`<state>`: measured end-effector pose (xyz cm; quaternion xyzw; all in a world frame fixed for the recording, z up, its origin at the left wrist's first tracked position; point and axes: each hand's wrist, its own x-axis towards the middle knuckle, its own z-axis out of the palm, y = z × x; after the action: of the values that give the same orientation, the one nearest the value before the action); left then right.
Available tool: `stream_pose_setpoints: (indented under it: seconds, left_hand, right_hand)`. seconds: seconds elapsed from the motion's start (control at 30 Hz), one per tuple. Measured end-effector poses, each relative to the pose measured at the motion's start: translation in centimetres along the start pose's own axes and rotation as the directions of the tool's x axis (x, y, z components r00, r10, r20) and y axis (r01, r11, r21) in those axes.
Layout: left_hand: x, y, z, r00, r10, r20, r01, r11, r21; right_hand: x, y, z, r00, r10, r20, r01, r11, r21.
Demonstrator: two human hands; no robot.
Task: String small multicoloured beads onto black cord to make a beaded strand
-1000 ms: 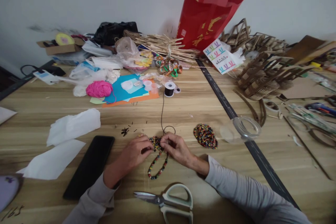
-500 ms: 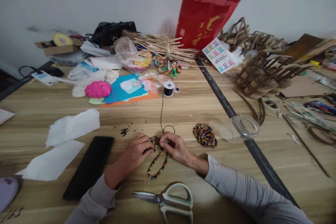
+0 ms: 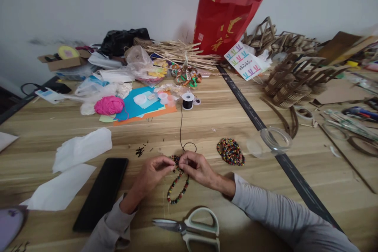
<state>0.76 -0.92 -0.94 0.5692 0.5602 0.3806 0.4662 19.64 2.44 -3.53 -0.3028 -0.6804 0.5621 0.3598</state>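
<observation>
My left hand [image 3: 154,171] is closed in a pinch beside a loop of small multicoloured beads [image 3: 177,200]; what its fingertips hold is too small to make out. Facing it, my right hand [image 3: 197,168] pinches the thin black cord [image 3: 180,128], its fingertips almost meeting those of my left. The cord curls behind my right hand and runs back to a white spool of black cord [image 3: 187,102]. More loose beads [image 3: 174,158] lie partly hidden behind my fingers. A coiled pile of beaded strands [image 3: 230,152] rests to the right of my right hand.
White-handled scissors [image 3: 195,226] lie in front of me, blades to the left. A black phone [image 3: 102,193] and white paper pieces [image 3: 84,147] lie left. Short black bits [image 3: 139,151] are scattered behind my left hand. A clear tape roll [image 3: 276,141] sits right; small woven baskets [image 3: 291,90] stand beyond.
My left hand has lifted slightly off the beads, and its fingers now form a pinch toward my right fingertips. My right hand stays almost in place. The view has shifted slightly.
</observation>
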Motion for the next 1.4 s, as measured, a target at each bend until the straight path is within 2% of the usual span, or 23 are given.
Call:
stream_pose_setpoints:
  seconds: [0.27,0.77,1.4]
  left_hand:
    - [-0.17,0.73,0.12,0.997,0.008,-0.071,-0.007,1.0,0.012]
    - [-0.06,0.84,0.21,0.996,-0.047,-0.081,0.049,0.998,0.023]
    - [-0.06,0.9,0.37,0.998,-0.006,-0.069,0.01,0.999,0.046]
  right_hand:
    - [-0.01,-0.39,0.0,1.0,0.011,0.013,-0.011,0.999,0.035]
    - [0.04,-0.77,-0.11,0.999,0.018,0.033,-0.02,0.999,0.05]
    - [-0.01,-0.77,-0.09,0.999,0.013,0.041,-0.015,0.999,0.046]
